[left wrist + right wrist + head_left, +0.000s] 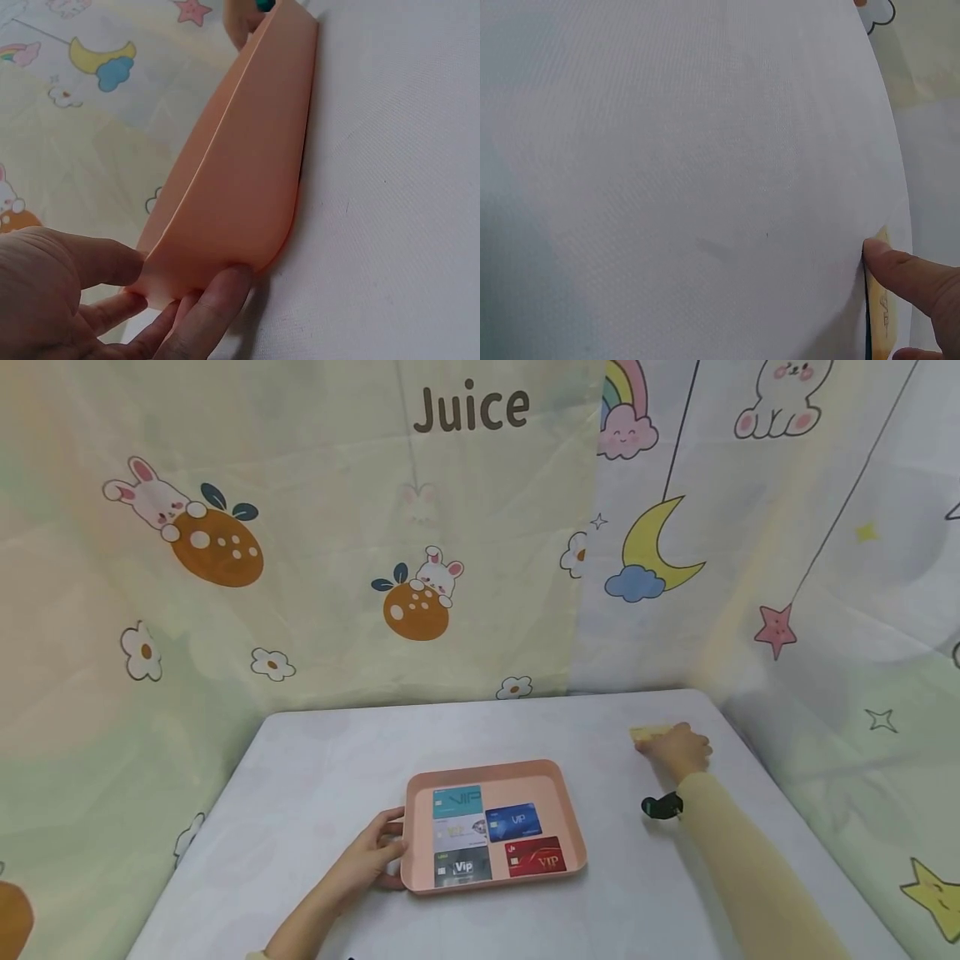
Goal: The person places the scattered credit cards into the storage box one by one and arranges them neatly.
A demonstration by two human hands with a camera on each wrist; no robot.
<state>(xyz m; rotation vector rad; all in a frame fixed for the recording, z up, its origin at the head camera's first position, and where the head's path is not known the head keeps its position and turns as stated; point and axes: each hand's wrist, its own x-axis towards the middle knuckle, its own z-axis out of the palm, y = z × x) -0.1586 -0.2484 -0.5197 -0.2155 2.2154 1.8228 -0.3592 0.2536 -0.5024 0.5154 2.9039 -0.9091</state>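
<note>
A pink tray (570, 818) lies on the table with several VIP cards in it: a teal card (457, 802), a white card (456, 833), a dark grey card (461, 866), a blue card (513, 822) and a red card (535, 857). At the tray's left edge my left hand (371, 856) holds it, bent fingers and thumb against the outer wall (225, 202). Over toward the far right corner, my right hand (678, 752) pinches a yellow card (648, 732). Its thumb (900, 270) lies on the card's face; the card's underside is hidden.
The white table (300, 785) is enclosed by printed cloth walls (337, 527) at the back and sides. A dark wrist strap (662, 807) sits on the right wrist. The table's far edge runs just beyond the yellow card.
</note>
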